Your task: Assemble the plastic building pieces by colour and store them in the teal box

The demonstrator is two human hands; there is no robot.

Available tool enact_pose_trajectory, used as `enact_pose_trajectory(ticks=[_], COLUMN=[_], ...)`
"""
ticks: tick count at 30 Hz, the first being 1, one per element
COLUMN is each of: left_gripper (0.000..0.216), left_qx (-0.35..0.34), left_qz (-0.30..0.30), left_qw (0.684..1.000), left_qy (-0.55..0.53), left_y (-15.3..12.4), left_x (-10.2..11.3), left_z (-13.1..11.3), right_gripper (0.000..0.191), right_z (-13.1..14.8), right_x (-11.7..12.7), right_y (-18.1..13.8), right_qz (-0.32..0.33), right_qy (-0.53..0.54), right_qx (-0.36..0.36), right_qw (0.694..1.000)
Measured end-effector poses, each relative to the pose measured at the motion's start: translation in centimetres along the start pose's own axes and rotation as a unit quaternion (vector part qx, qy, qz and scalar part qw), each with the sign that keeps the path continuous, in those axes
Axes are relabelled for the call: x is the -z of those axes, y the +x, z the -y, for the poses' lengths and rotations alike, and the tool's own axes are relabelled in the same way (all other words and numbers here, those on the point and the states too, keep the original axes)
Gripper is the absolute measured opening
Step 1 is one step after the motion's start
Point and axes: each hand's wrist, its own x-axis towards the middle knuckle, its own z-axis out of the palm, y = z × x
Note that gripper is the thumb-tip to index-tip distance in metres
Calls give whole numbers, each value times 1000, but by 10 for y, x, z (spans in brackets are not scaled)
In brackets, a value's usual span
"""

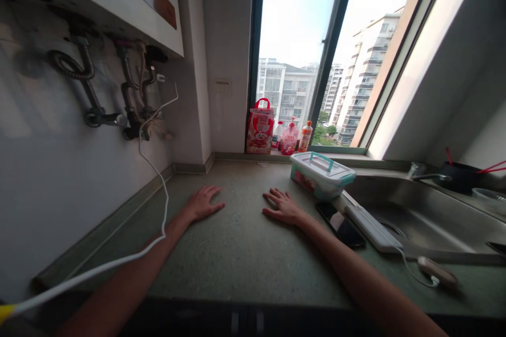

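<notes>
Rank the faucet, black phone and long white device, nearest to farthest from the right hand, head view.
1. Black phone, just right of the right hand.
2. Long white device, right of the phone.
3. Faucet, farther right, behind the sink.

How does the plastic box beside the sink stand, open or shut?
Shut: the box has its white lid lying across the top, carry handle above. Whether it is latched, I cannot tell.

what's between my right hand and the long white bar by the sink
In the head view, a black phone lies between the right hand and the white bar.
</notes>
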Motion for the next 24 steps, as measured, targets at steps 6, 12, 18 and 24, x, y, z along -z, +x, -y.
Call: enact_pose_trajectory(ticks=[6,12,18,24], left_gripper=[86,88,89,88], left_qx=[23,12,19,20], left_qz=[22,12,18,24], left_qw=[999,1000,1000,999], left_qy=[13,-11,-1,15], left_y=[3,3,9,12], left_x=[-8,-8,-10,-8], left_z=[4,9,14,11], right_gripper=[60,46,75,98], right_z=[-5,-13,-71,-124], right_x=[-1,28,88,88], right_y=[-7,-20,-49,-55], right_qz=[-72,-297,-576,-542], right_qy=[0,-99,1,233], right_qx=[46,86,-189,-334], right_qw=[996,946,795,735])
